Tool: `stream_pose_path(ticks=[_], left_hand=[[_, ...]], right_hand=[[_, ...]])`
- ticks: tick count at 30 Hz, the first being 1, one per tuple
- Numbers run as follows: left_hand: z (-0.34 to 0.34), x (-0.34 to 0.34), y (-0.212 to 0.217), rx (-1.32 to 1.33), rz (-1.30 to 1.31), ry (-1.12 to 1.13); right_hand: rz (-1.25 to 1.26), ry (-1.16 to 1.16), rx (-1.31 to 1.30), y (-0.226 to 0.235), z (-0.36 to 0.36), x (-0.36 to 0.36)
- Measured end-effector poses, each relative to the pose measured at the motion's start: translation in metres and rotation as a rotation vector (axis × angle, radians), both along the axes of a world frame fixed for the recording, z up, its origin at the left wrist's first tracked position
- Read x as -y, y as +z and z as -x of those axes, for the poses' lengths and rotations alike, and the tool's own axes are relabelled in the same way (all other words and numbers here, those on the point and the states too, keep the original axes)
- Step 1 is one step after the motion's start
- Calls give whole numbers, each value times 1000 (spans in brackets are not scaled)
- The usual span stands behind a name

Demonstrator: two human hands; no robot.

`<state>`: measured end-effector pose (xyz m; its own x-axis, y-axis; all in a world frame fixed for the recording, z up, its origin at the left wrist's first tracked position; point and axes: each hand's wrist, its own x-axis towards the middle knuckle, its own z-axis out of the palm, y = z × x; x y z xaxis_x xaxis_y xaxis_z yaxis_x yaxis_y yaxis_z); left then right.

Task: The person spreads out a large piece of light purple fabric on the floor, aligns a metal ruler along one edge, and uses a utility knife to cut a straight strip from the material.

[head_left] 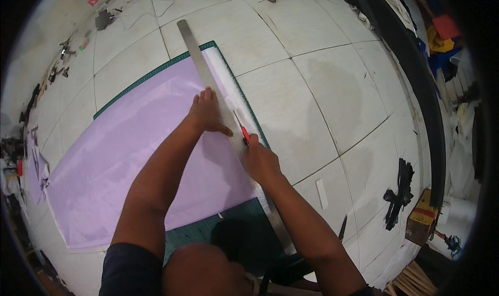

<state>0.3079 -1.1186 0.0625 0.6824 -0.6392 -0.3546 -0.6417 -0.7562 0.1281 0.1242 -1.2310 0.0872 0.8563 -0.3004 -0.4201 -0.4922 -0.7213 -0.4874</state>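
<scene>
**Steel ruler [189, 39] pinned, red-handled craft knife [244, 131] right beside it**

So the lilac sheet [130, 140] is spread over a green cutting mat [195, 239] on the tiled floor [312, 109], spilling past the mat on the left. My guess is the mat's there to spare the tiles from the blade. The ruler lies lengthwise near the sheet's right edge, probably as a straight guide.

Left hand [209, 114] is flat on it, fingers forward, thumb stuck out sideways toward the knife. Looks like that's to stop the ruler slipping. Right hand [261, 163] has a closed grip on the knife's handle, blade pointing away from the body. Both arms reach well forward, left elbow a bit bent. Can't tell if the tip's touching anything.
</scene>
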Motion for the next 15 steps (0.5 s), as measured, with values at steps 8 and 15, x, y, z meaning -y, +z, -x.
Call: stream_pose_path(ticks=[8,15], left_hand=[[9,14,17,-1,-268,-9],[11,10,22,37,-228,-21]], right_hand=[[17,41,12,-18,-20,0],[67,62,25,-23,-19,-2]])
